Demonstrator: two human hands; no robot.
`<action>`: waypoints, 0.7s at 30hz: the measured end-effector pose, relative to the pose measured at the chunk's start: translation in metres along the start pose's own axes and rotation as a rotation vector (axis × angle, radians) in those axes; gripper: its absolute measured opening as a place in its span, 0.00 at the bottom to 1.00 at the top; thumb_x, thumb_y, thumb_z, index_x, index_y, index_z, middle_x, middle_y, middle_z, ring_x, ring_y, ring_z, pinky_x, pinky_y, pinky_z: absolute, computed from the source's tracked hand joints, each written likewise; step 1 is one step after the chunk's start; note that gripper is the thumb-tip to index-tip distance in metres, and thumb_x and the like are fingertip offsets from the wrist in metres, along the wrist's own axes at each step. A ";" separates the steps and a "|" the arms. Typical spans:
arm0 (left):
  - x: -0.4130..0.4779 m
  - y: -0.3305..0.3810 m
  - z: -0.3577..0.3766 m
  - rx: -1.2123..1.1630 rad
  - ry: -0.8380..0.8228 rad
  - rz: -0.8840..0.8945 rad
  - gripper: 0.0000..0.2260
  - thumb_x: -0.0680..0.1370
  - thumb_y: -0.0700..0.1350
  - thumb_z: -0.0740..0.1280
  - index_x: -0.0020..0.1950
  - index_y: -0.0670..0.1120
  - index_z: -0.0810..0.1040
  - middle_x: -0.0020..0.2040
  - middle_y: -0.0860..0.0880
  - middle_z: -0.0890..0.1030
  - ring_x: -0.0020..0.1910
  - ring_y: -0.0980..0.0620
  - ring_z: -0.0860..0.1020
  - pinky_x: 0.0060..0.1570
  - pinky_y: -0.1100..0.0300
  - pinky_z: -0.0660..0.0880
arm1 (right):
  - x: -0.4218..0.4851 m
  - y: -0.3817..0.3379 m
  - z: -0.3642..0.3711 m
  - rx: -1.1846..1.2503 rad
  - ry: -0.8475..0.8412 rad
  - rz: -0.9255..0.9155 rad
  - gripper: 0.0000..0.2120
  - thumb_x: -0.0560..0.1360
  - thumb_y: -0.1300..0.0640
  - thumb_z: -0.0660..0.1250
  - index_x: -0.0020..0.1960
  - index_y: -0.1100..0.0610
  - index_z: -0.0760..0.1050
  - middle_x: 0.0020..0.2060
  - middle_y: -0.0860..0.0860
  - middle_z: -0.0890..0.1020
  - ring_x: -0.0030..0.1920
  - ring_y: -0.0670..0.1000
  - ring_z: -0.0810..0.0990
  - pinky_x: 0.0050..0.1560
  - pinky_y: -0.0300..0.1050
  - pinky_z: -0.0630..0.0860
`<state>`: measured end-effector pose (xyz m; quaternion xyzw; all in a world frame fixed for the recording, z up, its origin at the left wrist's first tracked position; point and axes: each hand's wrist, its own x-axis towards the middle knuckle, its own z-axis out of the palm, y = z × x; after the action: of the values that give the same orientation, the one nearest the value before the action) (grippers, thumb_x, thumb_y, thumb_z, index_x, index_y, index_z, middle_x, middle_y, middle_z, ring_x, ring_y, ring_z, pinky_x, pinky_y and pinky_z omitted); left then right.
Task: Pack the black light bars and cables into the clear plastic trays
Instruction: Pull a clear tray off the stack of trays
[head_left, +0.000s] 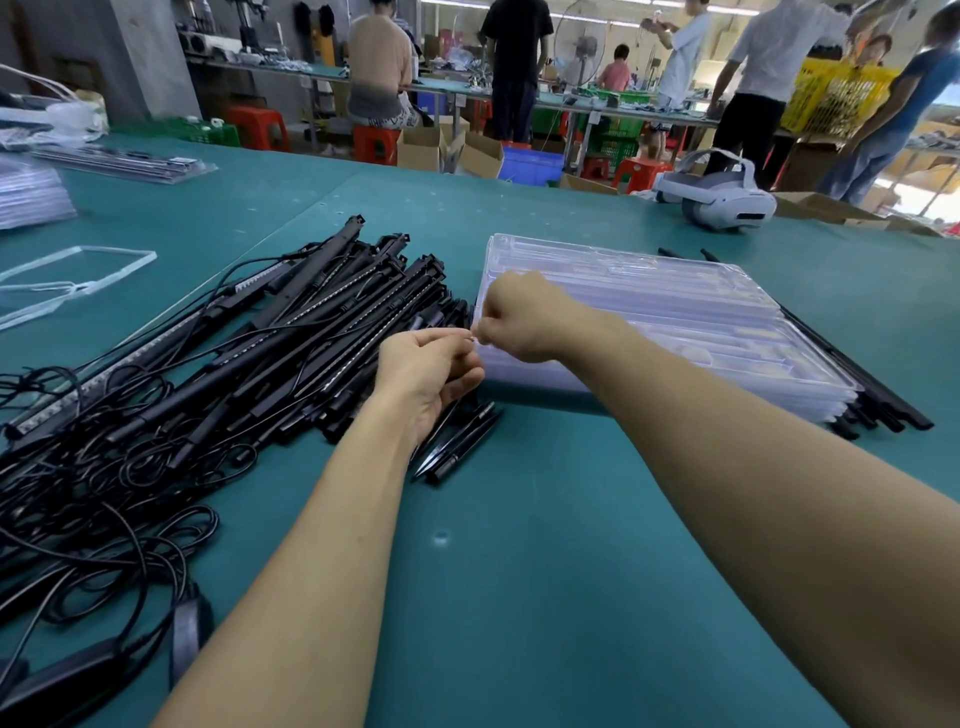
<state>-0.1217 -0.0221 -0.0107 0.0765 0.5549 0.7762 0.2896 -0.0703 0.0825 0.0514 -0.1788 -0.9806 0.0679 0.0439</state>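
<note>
- Stack of clear trays (675, 312) sits right of the surface's (519, 571) middle; left hand (426, 369) and right hand (524, 317) meet at its near-left corner, both pinching the top rim.
- Risk: nested trays may cling, so two could lift together or the stack could slide.
- Its long axis runs left-right, the right end nearer.
- Light bars (332, 322) and cables (104, 467) are heaped to the left, the bars pointing diagonally far-right.
</note>
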 end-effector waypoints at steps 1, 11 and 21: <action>0.000 -0.001 0.001 0.013 0.013 0.012 0.07 0.77 0.30 0.66 0.42 0.39 0.78 0.32 0.45 0.77 0.23 0.57 0.76 0.24 0.65 0.75 | -0.001 -0.003 0.003 -0.102 0.024 -0.029 0.15 0.78 0.60 0.61 0.33 0.60 0.65 0.32 0.55 0.68 0.37 0.58 0.70 0.36 0.51 0.66; 0.003 -0.003 0.002 -0.034 -0.024 0.024 0.05 0.79 0.37 0.68 0.44 0.42 0.77 0.41 0.43 0.79 0.28 0.54 0.81 0.29 0.62 0.78 | -0.008 -0.005 0.011 -0.276 0.135 -0.159 0.16 0.75 0.64 0.59 0.31 0.57 0.58 0.30 0.54 0.63 0.36 0.61 0.69 0.35 0.49 0.62; 0.010 -0.010 0.007 0.100 0.066 0.096 0.05 0.75 0.34 0.70 0.39 0.40 0.79 0.34 0.46 0.80 0.28 0.50 0.81 0.29 0.61 0.78 | -0.013 0.001 0.013 -0.137 0.161 -0.086 0.15 0.76 0.62 0.57 0.32 0.57 0.57 0.30 0.55 0.62 0.30 0.57 0.62 0.28 0.48 0.54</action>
<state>-0.1228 -0.0088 -0.0193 0.0917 0.5978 0.7626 0.2296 -0.0596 0.0777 0.0376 -0.1438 -0.9830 -0.0157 0.1129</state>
